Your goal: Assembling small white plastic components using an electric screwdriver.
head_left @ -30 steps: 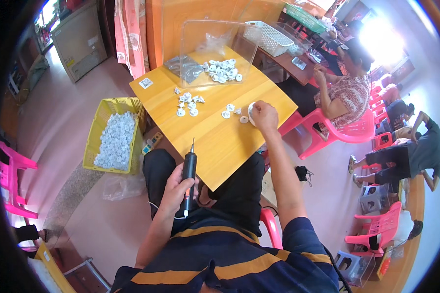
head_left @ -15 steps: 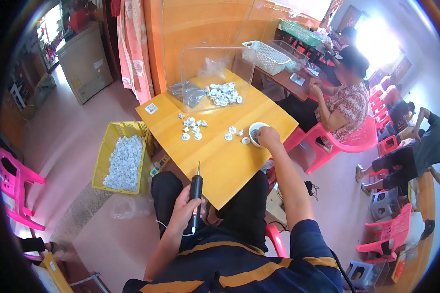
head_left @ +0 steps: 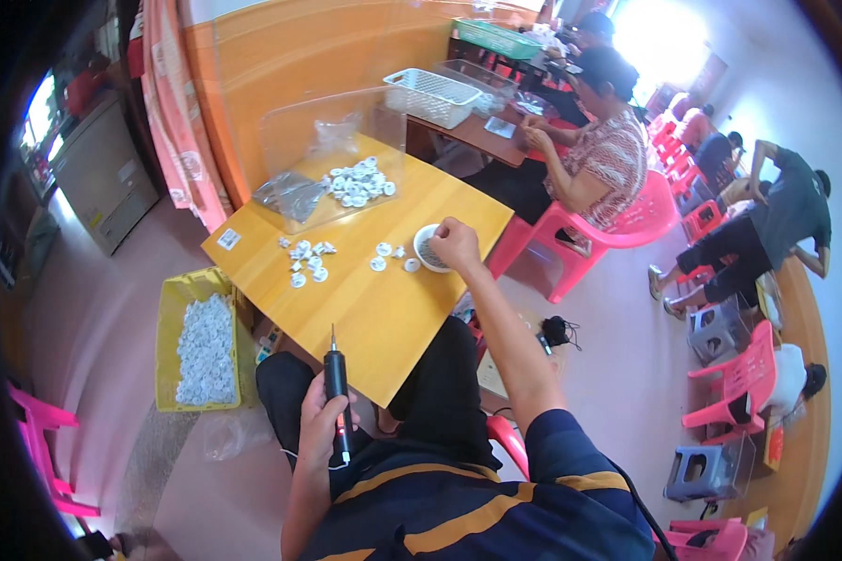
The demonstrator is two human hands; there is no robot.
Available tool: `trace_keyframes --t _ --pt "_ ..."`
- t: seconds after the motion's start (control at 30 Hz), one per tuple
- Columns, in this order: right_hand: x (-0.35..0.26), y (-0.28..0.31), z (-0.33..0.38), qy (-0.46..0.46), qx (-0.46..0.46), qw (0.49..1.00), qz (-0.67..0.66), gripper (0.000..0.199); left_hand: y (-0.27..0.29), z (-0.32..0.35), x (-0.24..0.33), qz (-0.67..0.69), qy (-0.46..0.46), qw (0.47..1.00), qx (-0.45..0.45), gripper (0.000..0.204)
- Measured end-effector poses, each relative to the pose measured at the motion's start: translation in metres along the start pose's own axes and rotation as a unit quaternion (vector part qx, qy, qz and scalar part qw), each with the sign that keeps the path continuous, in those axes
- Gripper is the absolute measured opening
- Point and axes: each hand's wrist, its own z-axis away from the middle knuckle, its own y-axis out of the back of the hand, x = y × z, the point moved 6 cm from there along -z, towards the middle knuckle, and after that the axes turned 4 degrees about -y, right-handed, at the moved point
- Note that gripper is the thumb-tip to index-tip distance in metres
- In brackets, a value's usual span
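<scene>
My left hand (head_left: 322, 416) is wrapped round a black electric screwdriver (head_left: 336, 381), its bit pointing up and away, at the near edge of the yellow table (head_left: 346, 309). Over the right side of a white bowl (head_left: 417, 252) is my right hand (head_left: 457, 246), fingers pinched together; whatever is between them is too small to tell. Small grey pieces lie inside the bowl. Left of it sit a few round white plastic parts (head_left: 378, 264). Another loose group of white parts (head_left: 319, 274) lies farther left. Behind them, a larger pile of white parts (head_left: 360, 184) rests in a clear plastic box.
A grey plastic bag (head_left: 291, 194) lies beside the pile. Left of the table, a yellow crate (head_left: 168, 351) holds many white parts. A co-worker (head_left: 594, 159) sits on a pink chair (head_left: 617, 229) at the far right, by a white basket (head_left: 432, 98).
My right hand has lifted from inside the bowl to above its right side. The whole view has shifted, so the table appears farther left. My left hand still grips the screwdriver.
</scene>
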Motion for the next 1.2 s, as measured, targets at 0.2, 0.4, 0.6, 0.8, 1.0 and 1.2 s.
trace_keyframes --t 0.2,0.4,0.6,0.8,1.0,1.2 --pt "-0.019 -0.019 0.066 -0.148 -0.126 0.874 -0.446 0.010 -0.006 0.003 -0.002 -0.027 -0.009 1.000 -0.011 0.059" --pt "-0.048 -0.060 0.155 -0.208 -0.240 0.766 -0.559 0.012 -0.014 0.003 -0.008 -0.037 0.002 0.999 -0.038 0.061" --pt "-0.062 -0.082 0.189 -0.266 -0.255 0.693 -0.620 0.014 -0.019 0.005 -0.010 -0.100 0.001 0.993 -0.060 0.064" --pt "-0.064 -0.074 0.190 -0.264 -0.260 0.661 -0.653 0.012 -0.027 0.005 -0.010 -0.112 0.008 0.991 -0.074 0.061" --pt "-0.074 -0.069 0.195 -0.262 -0.263 0.673 -0.640 0.014 -0.026 0.009 -0.013 -0.135 0.006 0.988 -0.080 0.060" --pt "-0.068 -0.083 0.196 -0.230 -0.256 0.666 -0.661 0.016 -0.025 0.006 -0.013 -0.151 -0.016 0.985 -0.086 0.061"
